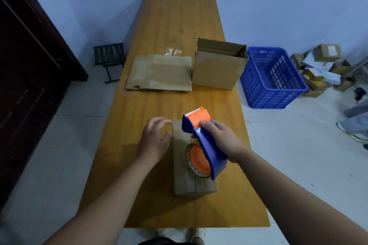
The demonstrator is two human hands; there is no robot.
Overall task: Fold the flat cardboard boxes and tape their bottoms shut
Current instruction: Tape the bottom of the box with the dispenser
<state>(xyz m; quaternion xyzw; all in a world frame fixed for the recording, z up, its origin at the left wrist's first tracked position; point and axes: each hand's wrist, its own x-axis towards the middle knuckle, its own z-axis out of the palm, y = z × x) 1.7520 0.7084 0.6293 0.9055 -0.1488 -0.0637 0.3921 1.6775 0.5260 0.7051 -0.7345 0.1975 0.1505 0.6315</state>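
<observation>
A small folded cardboard box point(185, 181) stands bottom-up on the wooden table point(169, 26) in front of me. My left hand point(155, 139) rests against its far left edge, fingers spread on the cardboard. My right hand point(223, 139) grips a blue and orange tape dispenser point(201, 141) held over the box's top, its toothed blade pointing away from me. A stack of flat cardboard boxes point(159, 73) lies further back, with an open folded box point(217, 65) to its right.
A blue plastic crate point(272, 79) sits on the floor right of the table. Small parcels point(318, 69) are heaped against the right wall. A dark folding stool point(109, 59) stands left of the table, beside a dark door point(25, 65). Someone's legs point(356, 121) show at far right.
</observation>
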